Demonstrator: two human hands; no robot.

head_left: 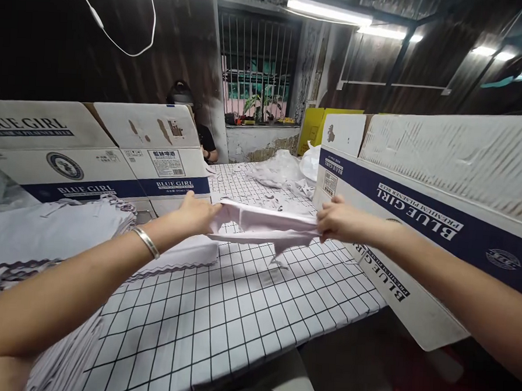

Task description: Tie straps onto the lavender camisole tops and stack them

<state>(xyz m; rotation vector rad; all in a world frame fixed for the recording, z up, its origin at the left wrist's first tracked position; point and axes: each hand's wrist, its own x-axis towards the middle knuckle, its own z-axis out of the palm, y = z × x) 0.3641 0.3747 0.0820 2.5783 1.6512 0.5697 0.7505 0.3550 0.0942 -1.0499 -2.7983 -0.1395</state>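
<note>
A strip of pale pinkish-white fabric [268, 222] is stretched level between my two hands, above the checked tablecloth. My left hand [197, 212] is closed on its left end; a silver bracelet circles that wrist. At the other end my right hand [335, 219] grips the cloth with curled fingers, close to the right-hand cardboard box. A ragged flap of the fabric droops below the strip, nearer the right hand. Beside my left forearm lies a stack of white fabric pieces [49, 231] with dark wavy edges.
Printed cardboard boxes stand left [158, 155] and right [419, 186] on the checked table [237, 311]. Fabric scraps and a pale plastic bag [282, 167] lie toward the back. Behind the left box a person [206, 143] is partly visible. A yellow box [315, 125] stands near the window.
</note>
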